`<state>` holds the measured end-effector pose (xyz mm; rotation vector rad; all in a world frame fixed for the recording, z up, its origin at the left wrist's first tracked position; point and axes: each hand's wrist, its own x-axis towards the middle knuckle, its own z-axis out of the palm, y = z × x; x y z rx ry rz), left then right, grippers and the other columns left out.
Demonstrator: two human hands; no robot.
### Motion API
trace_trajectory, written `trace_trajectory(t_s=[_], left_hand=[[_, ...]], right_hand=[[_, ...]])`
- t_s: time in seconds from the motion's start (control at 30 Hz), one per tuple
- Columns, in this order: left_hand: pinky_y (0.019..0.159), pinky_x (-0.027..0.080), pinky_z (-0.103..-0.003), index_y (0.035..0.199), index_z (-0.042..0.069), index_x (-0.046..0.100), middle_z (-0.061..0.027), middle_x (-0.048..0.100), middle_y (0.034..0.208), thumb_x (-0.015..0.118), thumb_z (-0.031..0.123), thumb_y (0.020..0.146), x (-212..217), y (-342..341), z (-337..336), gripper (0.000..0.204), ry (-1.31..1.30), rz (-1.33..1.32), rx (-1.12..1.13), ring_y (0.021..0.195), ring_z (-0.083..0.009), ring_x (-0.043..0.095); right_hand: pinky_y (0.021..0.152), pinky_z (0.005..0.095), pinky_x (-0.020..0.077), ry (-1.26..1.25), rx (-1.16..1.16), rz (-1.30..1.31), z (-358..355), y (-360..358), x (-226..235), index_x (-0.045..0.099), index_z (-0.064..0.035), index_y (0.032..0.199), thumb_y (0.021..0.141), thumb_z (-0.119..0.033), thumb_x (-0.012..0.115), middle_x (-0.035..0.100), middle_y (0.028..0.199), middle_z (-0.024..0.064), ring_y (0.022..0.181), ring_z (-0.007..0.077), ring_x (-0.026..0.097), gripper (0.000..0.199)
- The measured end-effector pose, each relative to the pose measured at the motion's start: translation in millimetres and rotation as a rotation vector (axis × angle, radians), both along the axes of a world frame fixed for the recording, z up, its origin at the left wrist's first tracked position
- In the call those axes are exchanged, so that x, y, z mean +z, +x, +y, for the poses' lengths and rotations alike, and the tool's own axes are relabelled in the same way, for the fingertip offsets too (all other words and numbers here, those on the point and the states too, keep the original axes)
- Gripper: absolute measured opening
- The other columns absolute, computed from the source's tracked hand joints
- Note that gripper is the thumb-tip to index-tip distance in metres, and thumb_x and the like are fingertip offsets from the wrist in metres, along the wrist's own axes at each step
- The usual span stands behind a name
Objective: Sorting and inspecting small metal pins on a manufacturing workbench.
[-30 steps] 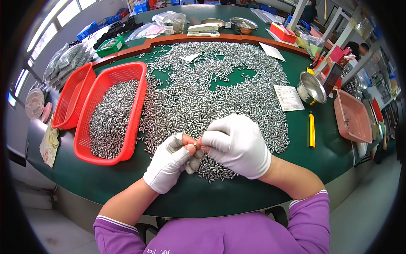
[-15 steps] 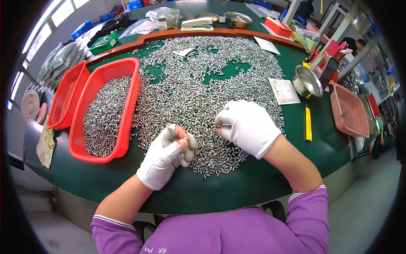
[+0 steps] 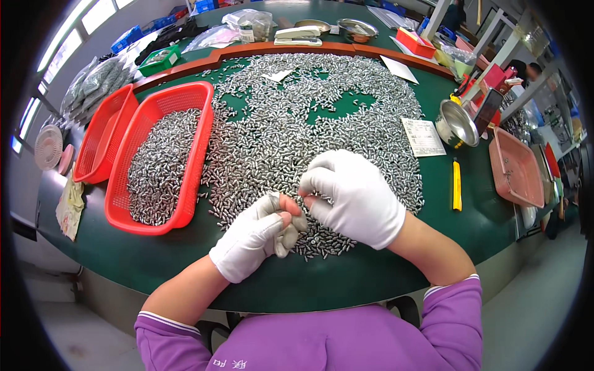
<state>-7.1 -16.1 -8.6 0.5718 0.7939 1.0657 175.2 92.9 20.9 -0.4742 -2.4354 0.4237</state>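
Metal pieces (image 3: 266,154) were spread beneath the left hand (image 3: 253,234), beside which the right hand (image 3: 356,201) had just been brought, both curled (whether anything was pinched could not be told), so paired handling seemed resumed; leftward, more were heaped in a red basket (image 3: 194,170).

a workshop, with metal parts (image 3: 260,145) covering a worktable (image 3: 154,263).

The left hand (image 3: 253,238) and right hand (image 3: 356,198) hid some metal pieces (image 3: 266,148) beneath them, anything pinched in either was too small to tell, and the lower edge cut off the purple shirt (image 3: 291,340).
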Motion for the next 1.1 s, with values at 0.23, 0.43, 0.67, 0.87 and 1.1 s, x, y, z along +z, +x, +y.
trace_trajectory(t_s=[0.23, 0.43, 0.67, 0.87, 1.1], left_hand=[[0.062, 0.046, -0.021, 0.109, 0.007, 0.051, -0.0037, 0.059, 0.093, 0.067, 0.028, 0.093, 3, -1, 1, 0.031, -0.028, 0.13, -0.035, 0.072, -0.0094, 0.055], [0.057, 0.044, -0.021, 0.103, 0.006, 0.056, -0.0063, 0.064, 0.089, 0.062, 0.023, 0.096, 7, 0, -1, 0.019, 0.009, 0.189, 0.039, 0.063, -0.0089, 0.054], [0.054, 0.04, -0.021, 0.104, 0.008, 0.058, -0.006, 0.065, 0.09, 0.061, 0.031, 0.097, 4, 2, -1, 0.024, 0.05, 0.164, 0.027, 0.063, -0.0085, 0.054], [0.053, 0.038, -0.022, 0.103, 0.009, 0.058, -0.0054, 0.064, 0.089, 0.062, 0.033, 0.096, 4, 2, -2, 0.025, 0.071, 0.156, 0.039, 0.063, -0.0087, 0.052], [0.062, 0.046, -0.022, 0.107, 0.007, 0.059, -0.0049, 0.065, 0.095, 0.06, 0.029, 0.098, 1, -3, -1, 0.023, 0.064, 0.082, 0.014, 0.07, -0.009, 0.057]], right_hand=[[0.068, 0.0386, 0.0519, -0.128, 0.189, 0.027, -1, -2, 0, 0.068, -0.0084, 0.084, 0.073, -0.013, 0.074, 0.064, 0.084, 0.0074, 0.078, 0.0286, 0.063, 0.013], [0.073, 0.0394, 0.0521, -0.144, 0.071, 0.029, 8, 0, -8, 0.069, -0.008, 0.089, 0.079, -0.014, 0.069, 0.065, 0.088, 0.0078, 0.083, 0.0291, 0.064, 0.012], [0.075, 0.041, 0.0511, 0.021, -0.113, -0.356, 14, 5, -31, 0.067, -0.0137, 0.088, 0.079, -0.022, 0.07, 0.062, 0.088, 0.0057, 0.085, 0.0279, 0.062, 0.013], [0.072, 0.0406, 0.051, 0.018, -0.107, -0.254, 14, 2, -23, 0.066, -0.0126, 0.085, 0.08, -0.02, 0.07, 0.062, 0.086, 0.006, 0.083, 0.0277, 0.062, 0.009], [0.075, 0.0363, 0.0514, -0.238, 0.014, 0.009, 8, 3, -1, 0.067, -0.0098, 0.085, 0.073, -0.01, 0.076, 0.064, 0.086, 0.0067, 0.084, 0.0269, 0.063, 0.015]])
